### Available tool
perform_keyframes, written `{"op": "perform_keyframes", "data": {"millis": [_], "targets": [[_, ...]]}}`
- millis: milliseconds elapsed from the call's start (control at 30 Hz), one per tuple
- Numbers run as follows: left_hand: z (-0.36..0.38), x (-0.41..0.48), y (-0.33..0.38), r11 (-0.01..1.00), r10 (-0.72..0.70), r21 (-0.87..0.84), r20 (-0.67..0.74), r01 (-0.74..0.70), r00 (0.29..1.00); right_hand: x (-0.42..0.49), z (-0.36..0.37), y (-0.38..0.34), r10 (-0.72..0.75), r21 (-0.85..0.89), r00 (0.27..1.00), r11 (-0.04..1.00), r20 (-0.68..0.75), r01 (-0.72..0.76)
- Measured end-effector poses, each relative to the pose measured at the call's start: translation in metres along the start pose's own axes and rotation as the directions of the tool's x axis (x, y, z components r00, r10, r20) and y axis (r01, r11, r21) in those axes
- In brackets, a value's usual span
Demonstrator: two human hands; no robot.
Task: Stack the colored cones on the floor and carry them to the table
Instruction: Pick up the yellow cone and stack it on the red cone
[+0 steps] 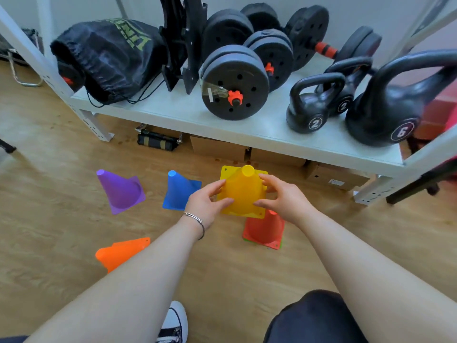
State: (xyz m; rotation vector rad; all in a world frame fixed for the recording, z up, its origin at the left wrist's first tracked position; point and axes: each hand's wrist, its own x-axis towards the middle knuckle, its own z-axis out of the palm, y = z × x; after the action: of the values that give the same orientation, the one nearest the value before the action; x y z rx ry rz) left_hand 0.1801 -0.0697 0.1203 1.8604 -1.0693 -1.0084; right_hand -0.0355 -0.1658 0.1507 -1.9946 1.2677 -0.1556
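Observation:
Both of my hands hold a yellow cone [243,191] upright in the air: my left hand [207,201] grips its left side, my right hand [282,196] its right side. Directly below it a red cone [264,230] stands on the wooden floor, with a sliver of green base showing under it. A blue cone [176,190] stands just left of my left hand, and a purple cone [121,191] farther left. An orange cone [118,252] lies at the lower left, partly hidden by my left forearm.
A white metal shelf [197,112] runs across the back with weight plates, kettlebells [311,107] and a black bag [108,55]. Cardboard boxes [220,148] sit under it. The shelf's legs stand at left and right. My shoe [173,323] and knee are at the bottom.

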Motion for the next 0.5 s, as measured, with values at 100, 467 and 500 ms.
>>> {"op": "perform_keyframes", "data": {"millis": [100,467,500], "targets": [[0.023,0.012,0.017,1.000,0.029,0.000,0.056,-0.029,0.998,-0.007,-0.017,0.019,0.029,0.035,0.998,0.999,-0.063,-0.027],[0.092,0.060,-0.031,0.980,-0.051,0.196,0.282,-0.006,0.958,0.008,0.023,0.086,0.265,0.022,0.964,0.964,0.030,-0.266],[0.097,0.063,-0.040,0.979,-0.066,0.203,0.293,0.005,0.954,0.010,0.029,0.091,0.277,0.009,0.960,0.961,0.042,-0.278]]}}
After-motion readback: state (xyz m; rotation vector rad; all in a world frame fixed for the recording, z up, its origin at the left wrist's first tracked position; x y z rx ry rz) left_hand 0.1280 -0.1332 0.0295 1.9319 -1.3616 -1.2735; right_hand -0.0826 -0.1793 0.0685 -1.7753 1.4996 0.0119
